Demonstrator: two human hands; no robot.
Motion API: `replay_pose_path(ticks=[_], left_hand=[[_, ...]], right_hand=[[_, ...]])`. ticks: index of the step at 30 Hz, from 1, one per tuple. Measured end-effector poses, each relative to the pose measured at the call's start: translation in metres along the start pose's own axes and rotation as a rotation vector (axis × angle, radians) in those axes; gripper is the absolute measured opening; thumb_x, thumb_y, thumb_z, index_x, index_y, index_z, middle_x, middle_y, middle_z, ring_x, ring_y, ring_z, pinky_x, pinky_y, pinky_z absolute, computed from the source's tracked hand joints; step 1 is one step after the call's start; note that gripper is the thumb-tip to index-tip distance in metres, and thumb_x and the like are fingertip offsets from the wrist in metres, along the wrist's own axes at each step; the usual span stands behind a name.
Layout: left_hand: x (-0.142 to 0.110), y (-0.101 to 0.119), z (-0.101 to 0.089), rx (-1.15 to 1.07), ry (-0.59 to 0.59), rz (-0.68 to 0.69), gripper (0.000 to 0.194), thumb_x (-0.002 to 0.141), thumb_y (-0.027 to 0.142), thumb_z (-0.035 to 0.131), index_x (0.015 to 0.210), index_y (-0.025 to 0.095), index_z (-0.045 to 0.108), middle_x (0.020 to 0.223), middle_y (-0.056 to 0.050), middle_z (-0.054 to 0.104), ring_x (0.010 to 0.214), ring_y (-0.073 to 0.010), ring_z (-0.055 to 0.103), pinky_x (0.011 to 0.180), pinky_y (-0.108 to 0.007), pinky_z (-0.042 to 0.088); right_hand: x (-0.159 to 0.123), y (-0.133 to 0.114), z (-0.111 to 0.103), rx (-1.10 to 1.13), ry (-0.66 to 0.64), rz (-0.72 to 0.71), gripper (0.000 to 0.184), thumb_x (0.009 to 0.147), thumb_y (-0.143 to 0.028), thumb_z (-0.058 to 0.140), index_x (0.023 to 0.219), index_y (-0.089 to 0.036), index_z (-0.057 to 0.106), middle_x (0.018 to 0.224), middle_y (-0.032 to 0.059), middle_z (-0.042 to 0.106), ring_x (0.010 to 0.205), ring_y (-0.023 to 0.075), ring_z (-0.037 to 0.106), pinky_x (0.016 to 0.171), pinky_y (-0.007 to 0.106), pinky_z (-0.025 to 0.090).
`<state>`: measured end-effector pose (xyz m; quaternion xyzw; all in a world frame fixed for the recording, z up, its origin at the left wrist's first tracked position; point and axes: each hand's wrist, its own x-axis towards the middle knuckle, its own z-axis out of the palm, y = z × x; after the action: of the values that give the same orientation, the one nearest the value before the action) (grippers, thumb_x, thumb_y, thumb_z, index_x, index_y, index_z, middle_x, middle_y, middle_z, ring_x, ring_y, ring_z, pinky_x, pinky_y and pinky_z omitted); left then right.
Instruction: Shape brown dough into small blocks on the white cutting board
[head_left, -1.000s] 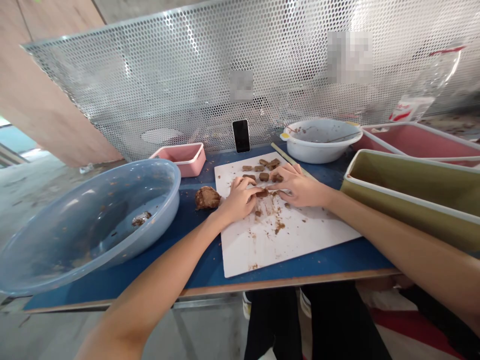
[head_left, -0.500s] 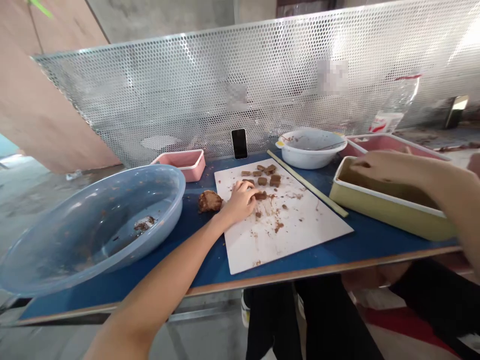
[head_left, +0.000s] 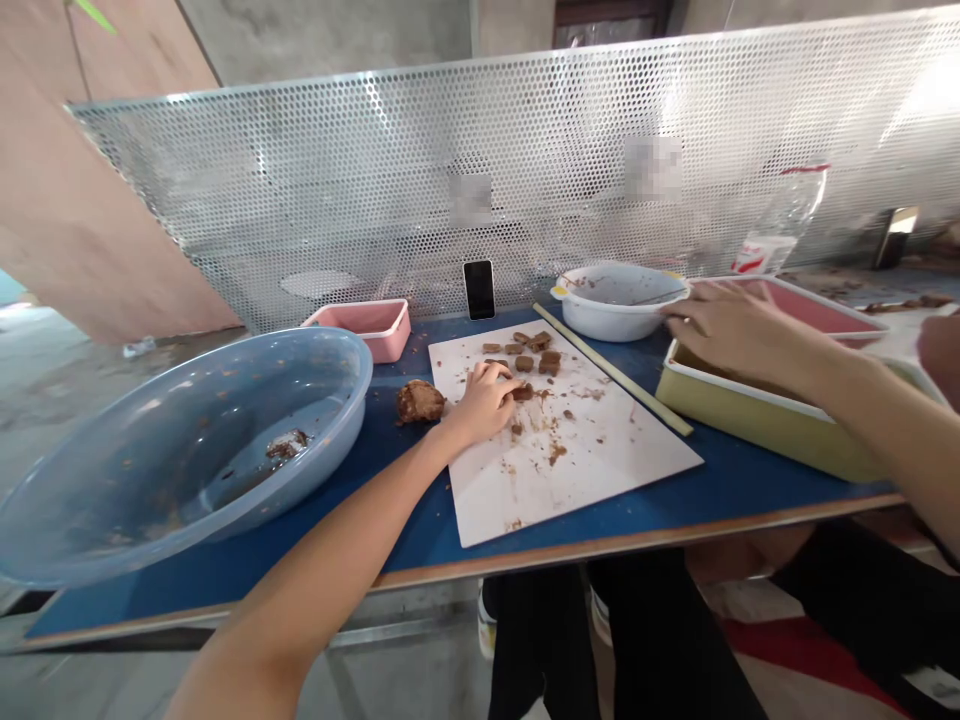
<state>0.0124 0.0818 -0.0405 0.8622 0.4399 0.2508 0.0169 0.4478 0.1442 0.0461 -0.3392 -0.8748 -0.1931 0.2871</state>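
My left hand (head_left: 486, 402) rests on a white board (head_left: 592, 455) with its fingers curled, the tips against a small piece of brown clay-like material (head_left: 523, 392). Just beyond it lie several short brown blocks (head_left: 550, 361), and crumbs and smears mark the board around them. Over the far left end of a green rectangular tub (head_left: 765, 425) hangs my right hand (head_left: 724, 322), blurred, so whether it grips anything cannot be made out. A larger brown lump (head_left: 420, 401) lies beside the board, to the left of my left hand.
A big blue basin (head_left: 300, 500) stands at left, a small pink tub (head_left: 390, 343) behind it. Along the back are a phone (head_left: 478, 289), a white basin (head_left: 615, 318), a pink tub (head_left: 817, 310) and a plastic bottle (head_left: 780, 225). A pale stick (head_left: 615, 373) borders the board.
My right hand has left the board and moved right to the green tub, then shifted slightly left over its end. My left hand has stayed at the clay piece.
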Motion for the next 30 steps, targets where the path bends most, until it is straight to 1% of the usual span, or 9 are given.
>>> replay_pose_path(ticks=[1, 2, 5, 8, 10, 14, 21, 27, 30], left_hand=[[0.000, 0.000, 0.000, -0.002, -0.003, -0.001, 0.043, 0.106, 0.015, 0.053, 0.136, 0.021, 0.084, 0.136, -0.015, 0.067, 0.132, -0.0354, 0.052, 0.123, -0.060, 0.048], [0.000, 0.001, 0.000, -0.005, -0.004, 0.001, 0.043, 0.107, 0.016, 0.053, 0.137, 0.021, 0.084, 0.136, -0.015, 0.066, 0.132, -0.0355, 0.052, 0.123, -0.060, 0.048], [-0.001, 0.001, 0.000, -0.010, -0.006, 0.013, 0.045, 0.107, 0.016, 0.052, 0.138, 0.022, 0.083, 0.138, -0.016, 0.066, 0.133, -0.0359, 0.052, 0.123, -0.060, 0.048], [-0.001, 0.000, -0.001, -0.008, -0.020, 0.029, 0.045, 0.108, 0.016, 0.052, 0.140, 0.024, 0.082, 0.139, -0.015, 0.065, 0.132, -0.0357, 0.053, 0.122, -0.061, 0.047], [-0.002, -0.001, -0.001, -0.008, -0.033, 0.032, 0.043, 0.108, 0.016, 0.054, 0.139, 0.024, 0.082, 0.140, -0.014, 0.065, 0.133, -0.0355, 0.053, 0.123, -0.060, 0.047], [-0.001, -0.003, 0.000, -0.005, -0.034, 0.024, 0.040, 0.108, 0.015, 0.057, 0.137, 0.024, 0.082, 0.142, -0.014, 0.064, 0.136, -0.0347, 0.053, 0.124, -0.056, 0.047], [0.000, -0.002, 0.001, -0.014, -0.027, 0.028, 0.043, 0.107, 0.013, 0.057, 0.141, 0.024, 0.081, 0.141, -0.014, 0.065, 0.135, -0.0348, 0.052, 0.123, -0.058, 0.047], [0.000, -0.002, 0.000, -0.021, -0.032, 0.032, 0.043, 0.107, 0.015, 0.056, 0.141, 0.025, 0.081, 0.140, -0.014, 0.065, 0.133, -0.0348, 0.052, 0.123, -0.059, 0.046], [0.000, -0.002, 0.001, -0.024, -0.029, 0.022, 0.043, 0.107, 0.016, 0.056, 0.140, 0.025, 0.082, 0.137, -0.013, 0.065, 0.132, -0.0345, 0.052, 0.123, -0.058, 0.047]], right_hand=[[0.009, -0.019, 0.005, -0.044, 0.019, 0.034, 0.055, 0.118, -0.060, 0.038, 0.130, -0.032, 0.084, 0.104, 0.0177, 0.071, 0.110, 0.0454, 0.067, 0.102, 0.076, 0.047], [0.018, -0.041, 0.011, -0.035, -0.037, 0.010, 0.052, 0.119, -0.057, 0.040, 0.135, -0.032, 0.082, 0.109, 0.0169, 0.071, 0.111, 0.0432, 0.067, 0.102, 0.073, 0.048], [0.040, -0.101, 0.034, 0.021, -0.118, -0.181, 0.048, 0.121, -0.047, 0.042, 0.145, -0.027, 0.079, 0.127, 0.0180, 0.070, 0.118, 0.0392, 0.063, 0.100, 0.060, 0.050], [0.050, -0.131, 0.060, 0.031, -0.143, -0.345, 0.047, 0.120, -0.041, 0.045, 0.153, -0.026, 0.075, 0.134, 0.0173, 0.069, 0.124, 0.0389, 0.061, 0.100, 0.057, 0.050], [0.049, -0.134, 0.075, 0.047, -0.137, -0.382, 0.048, 0.120, -0.039, 0.046, 0.159, -0.028, 0.072, 0.135, 0.0169, 0.069, 0.125, 0.0385, 0.060, 0.101, 0.056, 0.049], [0.038, -0.124, 0.094, 0.075, -0.113, -0.356, 0.050, 0.120, -0.041, 0.048, 0.165, -0.032, 0.067, 0.139, 0.0169, 0.068, 0.127, 0.0395, 0.060, 0.100, 0.056, 0.048], [0.034, -0.121, 0.097, 0.083, -0.144, -0.385, 0.045, 0.119, -0.039, 0.053, 0.159, -0.037, 0.073, 0.144, 0.0161, 0.068, 0.130, 0.0383, 0.057, 0.105, 0.057, 0.046], [0.033, -0.119, 0.101, 0.118, -0.144, -0.376, 0.056, 0.118, -0.037, 0.054, 0.174, -0.041, 0.057, 0.147, 0.0164, 0.066, 0.133, 0.0403, 0.056, 0.103, 0.056, 0.044], [0.033, -0.118, 0.102, 0.130, -0.148, -0.376, 0.057, 0.117, -0.038, 0.055, 0.174, -0.043, 0.056, 0.147, 0.0156, 0.066, 0.132, 0.0401, 0.057, 0.101, 0.055, 0.044]])
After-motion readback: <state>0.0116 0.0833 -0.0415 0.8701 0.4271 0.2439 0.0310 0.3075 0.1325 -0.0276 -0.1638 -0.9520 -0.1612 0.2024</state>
